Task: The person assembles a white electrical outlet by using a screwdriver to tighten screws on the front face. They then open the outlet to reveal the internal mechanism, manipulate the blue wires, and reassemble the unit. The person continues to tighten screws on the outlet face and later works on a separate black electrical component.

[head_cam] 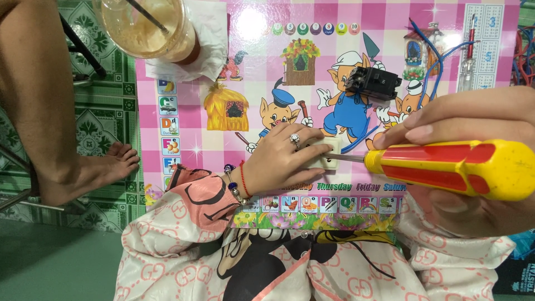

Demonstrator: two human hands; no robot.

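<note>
Nearest the head camera, the right hand (473, 161) is wrapped around the red and yellow handle of a screwdriver (457, 167), fingers together and clamped on it; the thumb lies along the top of the handle. From the handle a thin metal shaft runs leftward and its tip meets the side of a small cream socket (329, 153). That socket lies near the front edge of a pink checked play table (195, 120) printed with cartoon pigs, little houses and rows of letter pictures. On the socket rests the left hand (278, 161), fingers together and pressing down on its top, holding it flat against the table; a ring sits on one finger and a red cord and a beaded bracelet circle the wrist.

Farther back, toward the right part of the table, sits a black electrical part (372, 82), with a blue wire (432, 61) curling beside it and reaching up toward the far right corner. A slim pen-like tester (468, 56) with a red top lies close to the right edge. At the far left corner a clear plastic cup (146, 28) of pale brown drink with a dark straw stands on white tissue (209, 44). Left of the table, another person's bare foot (103, 167) rests on the green patterned floor (106, 89)
</note>
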